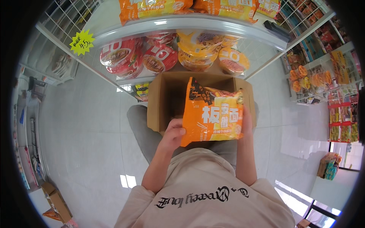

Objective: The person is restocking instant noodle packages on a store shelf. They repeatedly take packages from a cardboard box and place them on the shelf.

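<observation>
An orange and yellow packet of instant noodles (214, 116) is held upright in front of me, over an open cardboard box (155, 99). My left hand (174, 131) pinches the packet's left edge, thumb in front. At its right edge, my right hand (247, 121) grips it, the fingers partly hidden behind the packet. The box stands between my knees; its inside is dark and its contents cannot be made out. Similar orange packets (159, 8) lie on the shelf above, and red noodle bowls (161, 58) and yellow noodle bowls (233, 61) sit on the tier below.
The shelf's front rail (194, 24) crosses just beyond the box, with wire side panels at both ends. A yellow star-shaped price tag (82, 42) hangs at its left. A black object (276, 30) rests at the shelf's right end. Stocked racks (310, 97) stand to the right across the tiled floor.
</observation>
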A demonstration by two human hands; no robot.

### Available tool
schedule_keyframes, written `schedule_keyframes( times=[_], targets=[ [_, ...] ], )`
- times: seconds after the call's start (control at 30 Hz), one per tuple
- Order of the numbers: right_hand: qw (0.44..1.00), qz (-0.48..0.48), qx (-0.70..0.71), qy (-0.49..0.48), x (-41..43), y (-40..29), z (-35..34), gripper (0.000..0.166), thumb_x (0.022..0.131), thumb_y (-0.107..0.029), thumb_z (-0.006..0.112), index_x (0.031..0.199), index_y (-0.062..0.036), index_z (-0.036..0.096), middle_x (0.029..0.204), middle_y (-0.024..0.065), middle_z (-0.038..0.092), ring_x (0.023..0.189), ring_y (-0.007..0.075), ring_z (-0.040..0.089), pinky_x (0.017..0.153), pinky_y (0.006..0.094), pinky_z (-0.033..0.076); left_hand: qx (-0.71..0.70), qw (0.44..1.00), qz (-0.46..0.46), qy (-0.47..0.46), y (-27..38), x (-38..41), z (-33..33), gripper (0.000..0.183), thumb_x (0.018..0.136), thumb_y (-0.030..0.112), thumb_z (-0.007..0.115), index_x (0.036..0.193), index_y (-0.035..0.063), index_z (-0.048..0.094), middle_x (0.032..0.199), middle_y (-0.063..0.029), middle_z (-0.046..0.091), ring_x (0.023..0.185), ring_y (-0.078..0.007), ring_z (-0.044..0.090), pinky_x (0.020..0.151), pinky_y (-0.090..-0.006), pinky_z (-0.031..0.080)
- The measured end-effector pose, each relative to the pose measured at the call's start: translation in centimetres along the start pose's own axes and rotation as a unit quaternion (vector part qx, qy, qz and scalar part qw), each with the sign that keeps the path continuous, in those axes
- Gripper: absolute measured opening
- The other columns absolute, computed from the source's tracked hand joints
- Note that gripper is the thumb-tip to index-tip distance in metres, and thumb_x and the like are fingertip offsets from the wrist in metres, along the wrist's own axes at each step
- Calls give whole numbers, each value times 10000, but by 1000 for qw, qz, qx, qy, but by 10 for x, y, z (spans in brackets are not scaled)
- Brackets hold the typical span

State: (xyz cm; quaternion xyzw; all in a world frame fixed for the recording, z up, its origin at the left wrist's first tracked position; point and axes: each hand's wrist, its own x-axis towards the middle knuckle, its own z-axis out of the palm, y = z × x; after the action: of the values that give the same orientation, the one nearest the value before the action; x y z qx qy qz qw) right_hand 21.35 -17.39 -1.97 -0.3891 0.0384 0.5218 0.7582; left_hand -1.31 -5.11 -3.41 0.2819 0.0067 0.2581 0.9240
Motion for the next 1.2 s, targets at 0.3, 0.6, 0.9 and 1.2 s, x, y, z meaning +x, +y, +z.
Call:
schedule_keyframes(
  times=[0.3,0.6,0.9,1.2],
  targets=[
    [975,40,-161,-147,-7,22,-18,646,956,-463,545,1414,-44,363,1336,82,541,1158,190,592,925,370,526,98,995,-25,-16,9,-10,-33,304,816,110,604,1075,-41,651,962,-83,673,890,-168,640,768,-287,503],
    [987,-92,-128,-23,6,29,10,439,866,-23,656,1266,-13,473,1177,106,618,1027,197,641,873,364,552,40,975,50,215,-13,23,-22,505,922,404,568,1338,137,466,1286,-40,540,1153,-172,537,933,-376,461],
    [934,-58,-347,-52,1,24,22,320,814,14,700,1114,4,589,984,68,679,818,116,652,682,259,565,94,989,34,107,-1,15,-47,846,823,543,665,1438,43,368,1367,-55,509,1246,-188,495,1016,-384,413],
    [931,-100,-327,-127,-7,29,48,421,841,8,697,1228,-22,534,1100,43,641,957,98,606,807,261,530,416,880,-113,200,62,30,5,632,711,48,807,1258,20,492,1114,-58,626,916,-121,623,770,-278,541]
  ],
)
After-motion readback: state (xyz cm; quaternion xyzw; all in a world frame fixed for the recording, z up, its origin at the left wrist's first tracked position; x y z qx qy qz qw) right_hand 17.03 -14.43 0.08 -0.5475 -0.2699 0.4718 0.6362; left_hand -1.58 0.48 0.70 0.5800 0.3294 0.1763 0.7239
